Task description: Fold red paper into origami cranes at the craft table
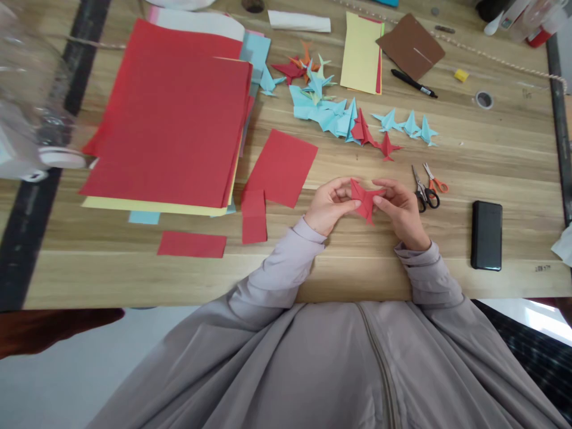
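Note:
A small folded red paper figure [364, 199] is held between both hands just above the wooden table [357, 268]. My left hand [329, 205] pinches its left side, fingers closed on the paper. Its right side is gripped the same way by my right hand [402, 211]. A red paper square [281, 167] lies flat to the left of my hands. Behind them lies a heap of finished folded figures [330, 113], mostly light blue with some red and orange.
A big stack of red sheets [174, 113] over yellow and blue ones covers the left. Red offcuts [192, 244] lie near the front edge. Scissors [426, 187] and a black phone [487, 234] sit to the right. A marker [413, 83], yellow sheets [361, 53] and brown paper [411, 44] lie at the back.

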`<move>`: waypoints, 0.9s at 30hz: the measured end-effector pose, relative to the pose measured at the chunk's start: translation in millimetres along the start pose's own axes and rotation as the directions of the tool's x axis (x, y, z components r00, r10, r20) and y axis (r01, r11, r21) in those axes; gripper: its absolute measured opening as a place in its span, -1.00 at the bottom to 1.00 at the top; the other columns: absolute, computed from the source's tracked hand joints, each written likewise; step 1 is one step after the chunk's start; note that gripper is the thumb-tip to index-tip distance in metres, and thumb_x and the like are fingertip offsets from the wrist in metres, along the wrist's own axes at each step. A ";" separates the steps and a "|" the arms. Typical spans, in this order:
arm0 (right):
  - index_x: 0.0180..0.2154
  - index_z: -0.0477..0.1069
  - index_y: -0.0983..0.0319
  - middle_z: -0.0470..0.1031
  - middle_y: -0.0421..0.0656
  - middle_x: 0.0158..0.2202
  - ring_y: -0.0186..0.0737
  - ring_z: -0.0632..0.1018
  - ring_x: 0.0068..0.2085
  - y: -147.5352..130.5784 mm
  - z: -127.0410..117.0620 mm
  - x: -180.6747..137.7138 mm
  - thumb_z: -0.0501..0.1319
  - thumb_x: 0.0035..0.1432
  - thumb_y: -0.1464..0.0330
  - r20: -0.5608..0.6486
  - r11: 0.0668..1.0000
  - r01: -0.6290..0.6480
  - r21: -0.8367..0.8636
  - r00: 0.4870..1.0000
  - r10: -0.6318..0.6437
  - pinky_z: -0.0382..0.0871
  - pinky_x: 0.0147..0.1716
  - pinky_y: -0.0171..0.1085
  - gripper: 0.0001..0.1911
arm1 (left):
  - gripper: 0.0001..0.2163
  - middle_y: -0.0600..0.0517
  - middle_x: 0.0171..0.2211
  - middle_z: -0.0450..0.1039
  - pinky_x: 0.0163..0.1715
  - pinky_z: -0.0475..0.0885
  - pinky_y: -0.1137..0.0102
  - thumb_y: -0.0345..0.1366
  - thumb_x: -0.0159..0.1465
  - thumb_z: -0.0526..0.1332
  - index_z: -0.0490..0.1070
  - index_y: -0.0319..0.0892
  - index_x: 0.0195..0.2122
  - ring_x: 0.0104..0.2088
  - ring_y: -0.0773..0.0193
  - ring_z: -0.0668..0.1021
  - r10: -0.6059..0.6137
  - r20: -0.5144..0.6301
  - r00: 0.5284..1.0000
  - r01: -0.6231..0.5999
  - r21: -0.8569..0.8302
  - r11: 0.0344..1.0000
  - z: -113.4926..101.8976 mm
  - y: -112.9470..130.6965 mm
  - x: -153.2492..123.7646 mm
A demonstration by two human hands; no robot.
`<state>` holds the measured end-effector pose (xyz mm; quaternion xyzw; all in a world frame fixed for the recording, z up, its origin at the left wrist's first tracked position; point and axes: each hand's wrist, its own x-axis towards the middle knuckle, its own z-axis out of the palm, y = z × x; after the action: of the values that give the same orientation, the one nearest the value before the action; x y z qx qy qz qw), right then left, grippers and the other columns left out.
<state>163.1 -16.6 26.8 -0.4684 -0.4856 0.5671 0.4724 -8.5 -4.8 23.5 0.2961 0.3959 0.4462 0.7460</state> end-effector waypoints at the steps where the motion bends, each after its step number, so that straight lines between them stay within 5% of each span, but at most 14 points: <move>1: -0.09 0.46 0.12 0.53 -0.28 -0.45 -0.35 0.49 -0.46 0.0 0.4 0.4 0.41 0.00 0.20 0.005 1.000 0.005 0.014 1.000 -0.005 0.42 -0.41 -0.31 -0.59 | -0.54 0.08 -0.41 0.54 -0.32 0.54 0.37 -0.42 -0.11 0.44 0.45 -0.22 -0.13 -0.38 0.30 0.58 0.030 -0.009 1.000 -0.030 0.009 1.000 -0.4 -1.1 0.9; 9: -0.10 0.42 0.18 0.49 -0.31 -0.52 -0.37 0.48 -0.50 1.9 -0.4 0.6 0.44 -0.07 0.24 0.017 0.999 -0.038 -0.021 0.999 0.039 0.38 -0.46 -0.33 -0.53 | -0.46 -0.01 -0.23 0.53 -0.13 0.50 0.31 -0.34 -0.04 0.42 0.40 -0.15 0.02 -0.22 0.21 0.59 0.201 -0.017 0.979 -0.193 0.213 0.958 -2.7 -4.6 2.8; 14: -0.11 0.44 0.18 0.48 -0.34 -0.54 -0.40 0.46 -0.54 1.9 -4.6 2.2 0.43 -0.07 0.31 -0.047 0.995 -0.057 0.085 0.997 0.062 0.37 -0.48 -0.34 -0.56 | -0.49 -0.09 0.13 0.34 -0.11 0.50 0.28 -0.35 -0.07 0.44 0.50 -0.07 -0.03 0.03 0.06 0.50 0.298 0.193 0.935 -0.343 0.276 0.898 -3.2 -2.2 -1.2; 19: -0.11 0.44 0.18 0.48 -0.34 -0.55 -0.38 0.46 -0.54 1.3 -3.5 1.3 0.45 -0.11 0.29 -0.028 0.992 -0.096 0.085 0.995 0.098 0.39 -0.47 -0.33 -0.54 | -0.88 -0.09 -0.10 0.46 0.01 0.43 0.19 -0.38 0.04 0.37 0.62 -0.11 -0.36 -0.02 0.11 0.51 0.377 0.290 0.880 -0.471 0.425 0.773 -2.6 -4.7 -1.1; 27: -0.06 0.41 0.17 0.50 -0.30 -0.47 -0.35 0.50 -0.45 1.3 -3.7 0.4 0.41 -0.05 0.29 0.055 0.990 -0.099 0.098 0.994 0.093 0.41 -0.42 -0.33 -0.53 | -0.89 -0.03 -0.18 0.52 0.00 0.41 0.19 -0.37 0.07 0.36 0.64 -0.04 -0.37 -0.11 0.16 0.53 0.405 0.205 0.891 -0.452 0.485 0.749 -2.9 -4.3 -1.1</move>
<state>166.7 -15.9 25.2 -0.4525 -0.4450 0.6244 0.4553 -9.5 -7.4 19.0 0.5884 0.3902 0.4680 0.5315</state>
